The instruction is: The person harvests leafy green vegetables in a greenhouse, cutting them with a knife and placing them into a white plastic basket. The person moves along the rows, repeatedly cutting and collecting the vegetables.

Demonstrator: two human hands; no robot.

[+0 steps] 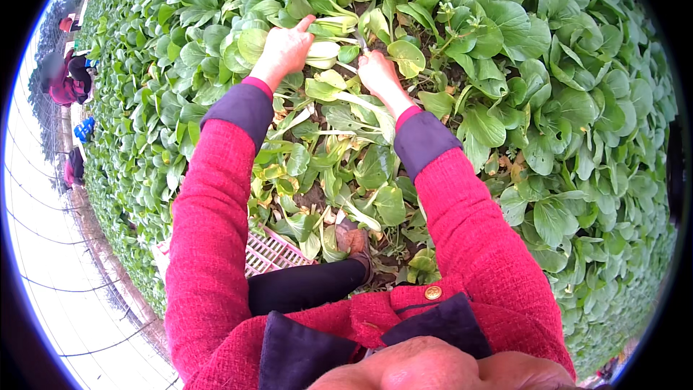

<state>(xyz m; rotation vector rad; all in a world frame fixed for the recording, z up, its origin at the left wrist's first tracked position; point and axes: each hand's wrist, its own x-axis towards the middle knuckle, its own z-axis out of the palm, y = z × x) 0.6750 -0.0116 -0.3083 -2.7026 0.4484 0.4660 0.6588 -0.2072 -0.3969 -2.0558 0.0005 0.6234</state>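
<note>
My left hand (287,50) is closed around the leaves of a pale-stemmed green plant that looks like bok choy (324,54), its stem end pointing right. A second pale stem cluster (338,24) lies just above, beside my extended finger. To the right, my right hand (376,67) grips a small knife, whose metal blade (360,39) points up towards the stem ends. Most of the knife's handle is hidden in my fist. Loose leaves (352,103) with white stalks lie on the soil just below both hands.
A pink plastic crate (273,252) stands by my bent leg and shoe (352,238). Dense rows of leafy greens (568,103) surround me. At the far left edge are other people, one in a red top (67,86), near a blue object (84,129) and wire framing.
</note>
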